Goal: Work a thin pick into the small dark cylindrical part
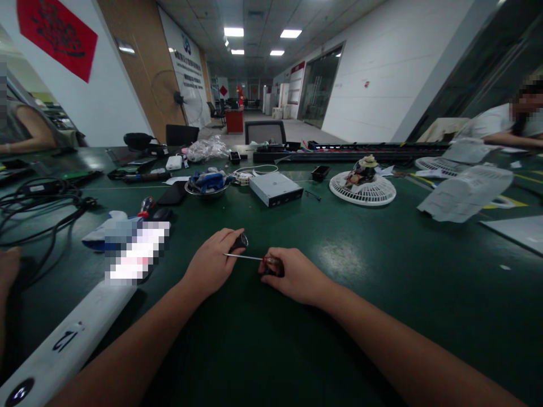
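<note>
My left hand (211,261) is closed around a small black round-ended object (240,242) with a shiny rim; its kind cannot be made out. In my right hand (297,274) is a screwdriver (246,257) with a reddish see-through handle. Its thin metal shaft points left, and the tip lies by the fingers of my left hand, below the black object. Whether the tip touches anything is not clear. Both hands are low over the dark green table (339,339). Beyond them sits a silver optical drive (275,186) with a black front.
Behind stand a metal bowl (207,193) with blue cloth and a white fan grille (362,192) holding parts. A white translucent housing (464,195) is at right. At left lie a long white device (63,345), a red-handled screwdriver (146,207) and black cables (46,198). People sit at both sides.
</note>
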Motion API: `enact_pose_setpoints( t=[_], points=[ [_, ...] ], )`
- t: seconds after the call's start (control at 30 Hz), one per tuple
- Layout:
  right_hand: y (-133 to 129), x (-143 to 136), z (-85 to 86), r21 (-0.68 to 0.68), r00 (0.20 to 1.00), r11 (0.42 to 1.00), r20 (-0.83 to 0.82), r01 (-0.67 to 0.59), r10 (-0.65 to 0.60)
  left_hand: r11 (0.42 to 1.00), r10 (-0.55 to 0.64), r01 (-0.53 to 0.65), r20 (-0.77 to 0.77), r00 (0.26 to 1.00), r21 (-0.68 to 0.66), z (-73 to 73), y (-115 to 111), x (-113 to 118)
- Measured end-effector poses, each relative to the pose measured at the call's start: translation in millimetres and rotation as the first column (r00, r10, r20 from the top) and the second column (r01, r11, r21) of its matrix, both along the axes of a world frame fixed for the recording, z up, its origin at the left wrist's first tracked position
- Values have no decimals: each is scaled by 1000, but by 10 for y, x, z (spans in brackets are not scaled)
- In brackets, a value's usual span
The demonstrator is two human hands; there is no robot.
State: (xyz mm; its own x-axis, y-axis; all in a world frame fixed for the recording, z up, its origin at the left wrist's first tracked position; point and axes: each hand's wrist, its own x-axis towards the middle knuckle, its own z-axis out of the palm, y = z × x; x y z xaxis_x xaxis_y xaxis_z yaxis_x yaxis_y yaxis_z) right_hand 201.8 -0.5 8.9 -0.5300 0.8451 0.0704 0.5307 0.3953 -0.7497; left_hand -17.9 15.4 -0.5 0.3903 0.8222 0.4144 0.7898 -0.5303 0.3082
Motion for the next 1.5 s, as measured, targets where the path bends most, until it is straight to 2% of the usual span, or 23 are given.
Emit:
enact_pose_setpoints(
  t=[0.17, 0.3, 0.4, 0.47, 0.57, 0.7, 0.93, 1.17, 1.4, 1.5],
  points=[
    [54, 53, -21, -8, 953, 999, -298, 51, -51, 997, -68, 69, 32, 997, -36, 9, -15, 7],
    [74, 38, -12, -75, 817, 992, -564, 98, -123, 986, -143, 146, 46, 989, -74, 47, -49, 13],
    [76, 30, -2, -140, 733, 986, -660, 94, -164, 975, -199, 203, 48, 979, -92, 77, -76, 26],
    [76, 24, 0, -171, 723, 982, -669, 76, -172, 967, -232, 235, 47, 972, -95, 88, -89, 38],
    [74, 9, -1, -182, 757, 982, -635, 45, -152, 958, -272, 274, 36, 962, -82, 92, -100, 58],
    [69, -4, 5, -150, 803, 985, -575, 85, -157, 952, -299, 300, 25, 954, -65, 99, -111, 80],
    [47, 15, 3, -106, 814, 981, -548, 162, -193, 944, -322, 323, 22, 946, -69, 112, -138, 120],
    [57, 4, -32, -87, 771, 982, -609, 169, -187, 946, -316, 321, 90, 944, -49, 92, -151, 149],
    [64, 33, -15, -101, 860, 977, -464, 187, -212, 943, -333, 333, 57, 941, 4, 70, -152, 145],
    [52, 32, 15, -103, 875, 975, -431, 196, -221, 940, -340, 341, 44, 939, 5, 57, -150, 143]
  ],
)
